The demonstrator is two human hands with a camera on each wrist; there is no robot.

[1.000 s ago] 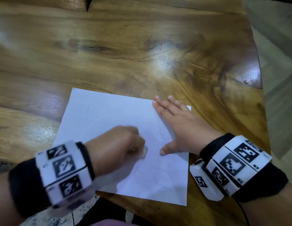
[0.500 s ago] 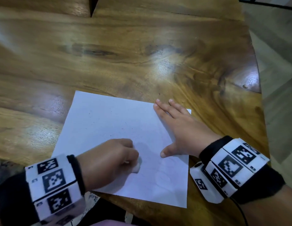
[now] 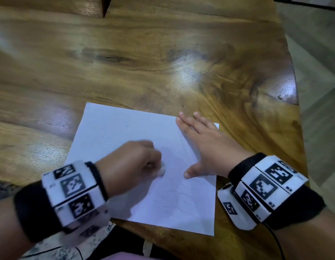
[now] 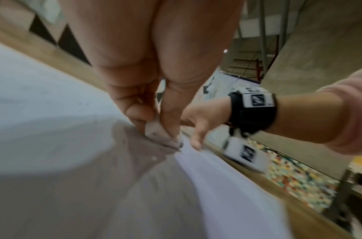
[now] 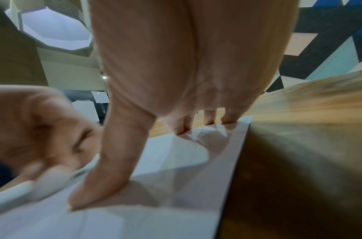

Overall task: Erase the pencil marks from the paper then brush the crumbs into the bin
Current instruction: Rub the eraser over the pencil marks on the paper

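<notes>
Left fingers (image 4: 167, 113): I pinch the eraser (image 4: 161, 135) against the paper (image 3: 125, 132).
Right fingers (image 3: 193, 124): I press them flat on the paper, spread wide.

A glossy wooden table (image 3: 163, 59) with dark grain fills the view; grey floor (image 3: 316, 53) lies past its right edge.

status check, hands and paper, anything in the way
Left hand pinches eraser, rubbing paper. Right hand flat, pinning the sheet's right side. Dark crumbs scattered on it. No bin in view.
</notes>
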